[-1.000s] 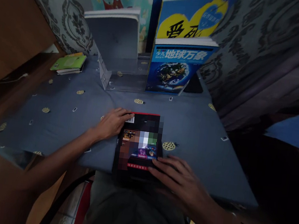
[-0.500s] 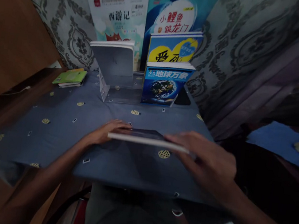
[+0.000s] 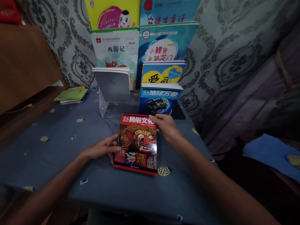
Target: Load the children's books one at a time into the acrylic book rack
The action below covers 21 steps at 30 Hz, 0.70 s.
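Note:
A red-covered book (image 3: 140,140) with a painted mask on its front faces up, low over the table in front of me. I cannot tell whether its lower edge rests on the cloth. My left hand (image 3: 103,148) grips the book's left edge, thumb on the cover and fingers at the side. At its top right corner, my right hand (image 3: 168,126) pinches the book. Just behind it stands a clear book stand (image 3: 102,107) with a plain grey book (image 3: 112,84) on its left. A blue book with a globe (image 3: 158,105) occupies the stand's right side.
Taller books rise behind, among them a yellow one (image 3: 112,8) and a teal one (image 3: 161,42). A small pile of green books (image 3: 70,95) lies at the table's back left. A patterned grey cloth (image 3: 58,159) covers the table. Patterned wall covering (image 3: 217,44) is close behind.
The book was held edge-on, its cover unseen; now its red cover faces up and it is closer to the stand. My right hand moved from its right end to the top corner. The view shifted up.

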Available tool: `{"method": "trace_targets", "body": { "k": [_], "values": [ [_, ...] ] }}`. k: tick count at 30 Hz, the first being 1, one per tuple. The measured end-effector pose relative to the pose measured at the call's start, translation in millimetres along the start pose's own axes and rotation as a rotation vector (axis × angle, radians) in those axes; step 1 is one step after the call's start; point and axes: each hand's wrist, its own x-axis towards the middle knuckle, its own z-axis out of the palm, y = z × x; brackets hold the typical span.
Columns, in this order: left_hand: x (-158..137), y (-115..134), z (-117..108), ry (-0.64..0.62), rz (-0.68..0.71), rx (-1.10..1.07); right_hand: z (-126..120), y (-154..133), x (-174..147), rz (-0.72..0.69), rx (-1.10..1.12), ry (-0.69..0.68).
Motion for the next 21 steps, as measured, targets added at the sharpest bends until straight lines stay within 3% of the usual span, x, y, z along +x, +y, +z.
{"method": "trace_targets", "body": {
  "k": [3, 7, 9, 11, 14, 18, 21],
  "values": [
    [1, 3, -9, 0.014, -0.136, 0.093, 6, 24, 7, 0.036, -0.047, -0.007],
    [7, 15, -23, 0.138, -0.244, 0.425, 11, 42, 17, 0.024, -0.140, -0.013],
    [13, 21, -25, 0.289, -0.133, 0.661, 12, 48, 22, 0.001, -0.209, 0.005],
    [22, 23, -22, 0.441, 0.066, 0.905, 12, 53, 25, -0.034, -0.284, 0.035],
    [37, 18, -13, 0.534, 0.290, 1.173, 9, 56, 26, -0.090, -0.393, 0.078],
    [52, 3, -7, 0.519, 0.320, 1.342, 1, 52, 16, -0.155, -0.517, 0.115],
    [56, -6, -10, 0.543, 0.337, 1.376, 3, 45, 0, -0.363, -0.766, 0.143]
  ]
}}
